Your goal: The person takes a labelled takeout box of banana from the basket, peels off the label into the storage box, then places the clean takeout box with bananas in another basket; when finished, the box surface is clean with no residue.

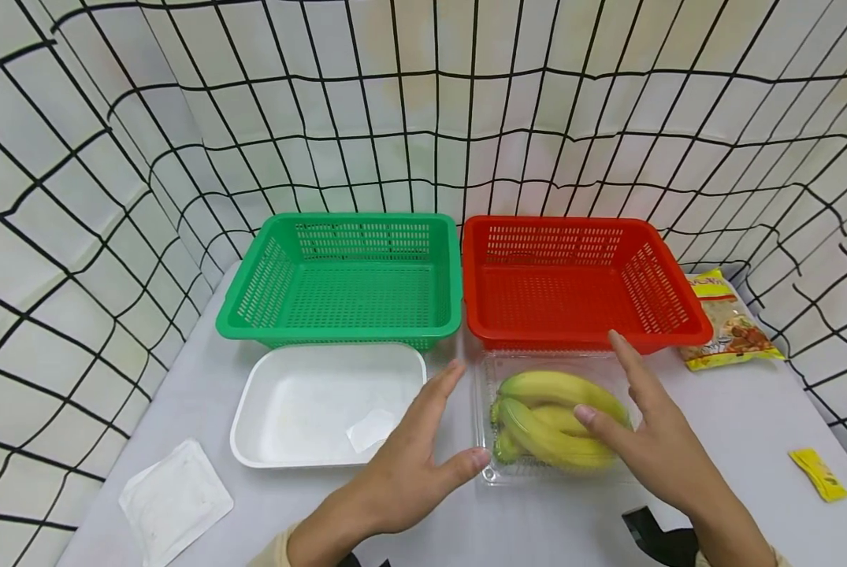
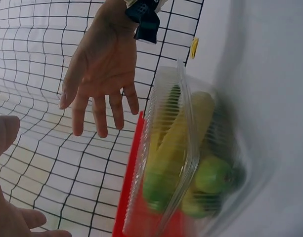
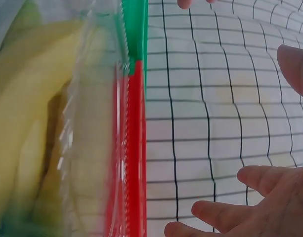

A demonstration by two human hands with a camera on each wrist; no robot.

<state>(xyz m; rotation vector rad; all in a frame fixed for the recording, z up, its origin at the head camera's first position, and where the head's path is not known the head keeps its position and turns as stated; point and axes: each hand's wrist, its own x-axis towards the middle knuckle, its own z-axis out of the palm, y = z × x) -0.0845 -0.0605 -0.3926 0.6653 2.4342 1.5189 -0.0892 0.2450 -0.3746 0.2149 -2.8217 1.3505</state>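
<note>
A bunch of yellow-green bananas (image 1: 551,425) lies inside a clear plastic container (image 1: 485,441) on the white table. To its left, my left hand (image 1: 412,465) hovers with fingers spread, holding nothing. My right hand (image 1: 653,433) is over the container's right side in the head view, its fingers extended and apart. In the left wrist view the right hand (image 2: 104,74) hangs in the air, apart from the clear container (image 2: 191,163). Extended fingers (image 3: 220,215) of the right hand appear beside the container in the right wrist view.
A green basket (image 1: 345,331) and a red basket (image 1: 579,342) stand at the back against black netting. Before the green one is a white tray (image 1: 288,409) with a small white piece inside. A white packet (image 1: 175,504), a snack bag (image 1: 731,327) and a yellow sachet (image 1: 819,474) lie around.
</note>
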